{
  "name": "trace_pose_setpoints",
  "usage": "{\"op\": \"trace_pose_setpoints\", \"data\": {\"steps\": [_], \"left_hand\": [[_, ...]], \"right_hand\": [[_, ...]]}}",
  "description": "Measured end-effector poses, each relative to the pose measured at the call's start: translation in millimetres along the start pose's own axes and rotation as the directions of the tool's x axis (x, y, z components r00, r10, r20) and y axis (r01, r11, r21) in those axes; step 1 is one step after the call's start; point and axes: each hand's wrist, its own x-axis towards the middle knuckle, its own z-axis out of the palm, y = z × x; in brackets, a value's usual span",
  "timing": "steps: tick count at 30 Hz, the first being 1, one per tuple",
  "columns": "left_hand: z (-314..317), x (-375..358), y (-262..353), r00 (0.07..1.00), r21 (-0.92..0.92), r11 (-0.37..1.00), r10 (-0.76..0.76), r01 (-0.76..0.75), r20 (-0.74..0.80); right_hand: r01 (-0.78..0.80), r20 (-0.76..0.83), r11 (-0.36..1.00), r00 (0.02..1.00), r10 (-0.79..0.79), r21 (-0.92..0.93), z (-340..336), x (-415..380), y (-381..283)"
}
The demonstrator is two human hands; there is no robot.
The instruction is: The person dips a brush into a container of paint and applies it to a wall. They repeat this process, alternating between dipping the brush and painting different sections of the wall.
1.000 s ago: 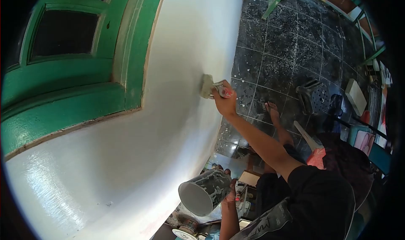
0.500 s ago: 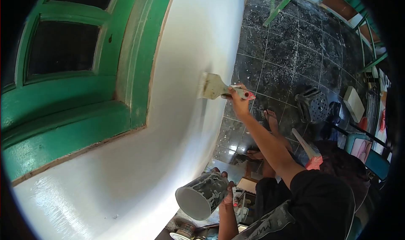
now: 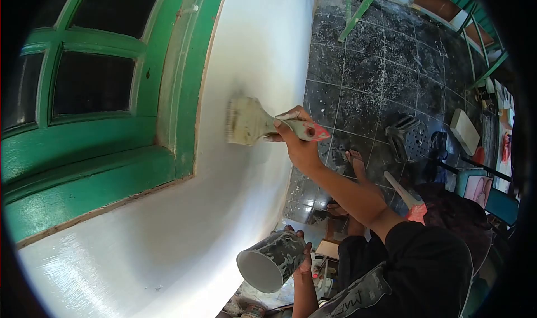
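My right hand (image 3: 302, 146) is closed round the handle of a wide paintbrush (image 3: 249, 122), whose bristles lie against the white wall (image 3: 224, 206). Lower down, my left hand (image 3: 304, 260) wraps round a paint-smeared dark can (image 3: 271, 260). The can is tilted with its pale open end towards the wall, and its inside looks whitish. A second brush-like tool with a pale handle and a red part (image 3: 413, 203) shows beside my right upper arm.
A green window frame (image 3: 106, 178) borders the wall. The dark tiled floor (image 3: 363, 66) is speckled white. On it are a black perforated stool-like object (image 3: 411, 139), a pale block (image 3: 466, 132) and green metal legs (image 3: 362, 11). Bare feet show below my right arm.
My right hand and the brush have moved left across the wall, towards the window frame. The can in my left hand has shifted only slightly, and the view has moved a little.
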Motion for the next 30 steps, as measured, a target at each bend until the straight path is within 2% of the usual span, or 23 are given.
{"op": "trace_pose_setpoints", "data": {"steps": [3,6,9,12,15,16,19,21,24,25,28,30], "left_hand": [[3.5,0.1,0.2,0.999,0.028,0.999,0.039,-0.038,-0.01],[-4.6,5.5,4.3,0.996,0.004,0.997,0.081,-0.081,-0.026],[-8.5,11.3,5.1,0.993,0.004,0.994,0.106,-0.106,-0.047],[-8.9,15.5,0.9,0.988,0.029,0.992,0.122,-0.12,-0.096],[-11.8,24.6,-9.3,0.987,0.024,0.991,0.13,-0.129,-0.097],[-11.8,28.9,-13.2,0.988,0.029,0.991,0.129,-0.127,-0.089],[-1.9,34.1,-24.3,0.989,0.059,0.991,0.125,-0.121,-0.076],[10.0,35.8,-32.3,0.987,0.048,0.992,0.119,-0.114,-0.108],[20.1,36.0,-38.3,0.992,0.057,0.993,0.106,-0.102,-0.062],[20.9,34.7,-40.3,0.993,0.06,0.993,0.109,-0.106,-0.054],[26.2,36.1,-38.6,0.992,0.087,0.989,0.126,-0.123,-0.028],[33.7,37.4,-40.3,0.99,0.09,0.986,0.142,-0.14,-0.014]], "right_hand": [[0.016,0.095,0.981,0.995,-0.035,0.193,21.2,7.0,-36.4],[0.07,0.03,0.989,0.997,-0.074,0.128,-11.4,39.5,9.8],[0.007,-0.103,0.999,0.995,-0.003,0.038,-88.6,67.4,76.5],[-0.041,-0.198,0.995,0.98,0.021,-0.096,-149.2,88.7,103.7],[-0.012,-0.25,0.904,0.963,-0.105,-0.427,-173.9,106.6,111.8],[-0.015,-0.276,0.781,0.939,-0.203,-0.624,-167.7,111.3,110.2],[0.198,0.043,0.672,0.97,-0.24,-0.714,-109.6,109.1,84.2],[0.092,0.022,0.709,0.994,-0.107,-0.7,-43.7,90.5,28.6],[0.121,0.096,0.932,0.991,-0.093,-0.342,-3.1,63.9,-26.4],[0.068,0.108,0.975,0.993,-0.046,-0.213,5.6,56.6,-42.5],[-0.087,0.192,0.984,0.98,0.056,0.155,10.8,50.1,-54.8],[-0.089,0.101,0.99,0.992,0.077,0.113,-14.7,52.4,-25.6]]}}
